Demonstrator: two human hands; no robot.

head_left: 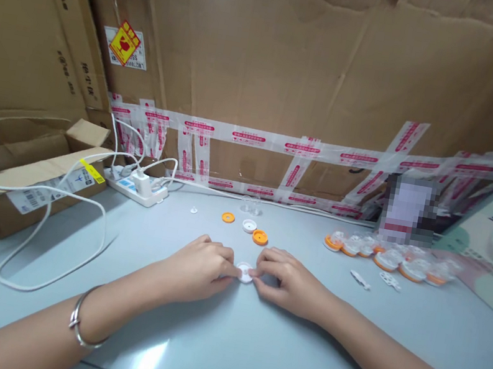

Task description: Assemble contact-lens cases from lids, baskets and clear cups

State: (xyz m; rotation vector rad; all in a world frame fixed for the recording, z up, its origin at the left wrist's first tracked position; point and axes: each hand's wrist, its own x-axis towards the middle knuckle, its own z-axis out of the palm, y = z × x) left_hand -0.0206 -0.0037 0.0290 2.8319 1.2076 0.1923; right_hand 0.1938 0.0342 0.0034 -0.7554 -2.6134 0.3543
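Note:
A small white round part (245,273) lies on the table between my hands. My left hand (206,269) pinches its left edge with thumb and forefinger. From the other side, my right hand (284,280) has its closed fingertips on the part's right edge. Just beyond are an orange ring (228,217), a white ring (249,226) and an orange round piece (260,237). Clear round covers (252,206) sit behind these, and a tiny white piece (193,210) lies to their left.
Several orange-and-white round items with clear tops (412,267) stand at the right, near two flat white pieces (360,280). A power strip (139,189), a looping white cable (104,230) and an open carton (18,190) occupy the left. Large cardboard (269,75) rises behind.

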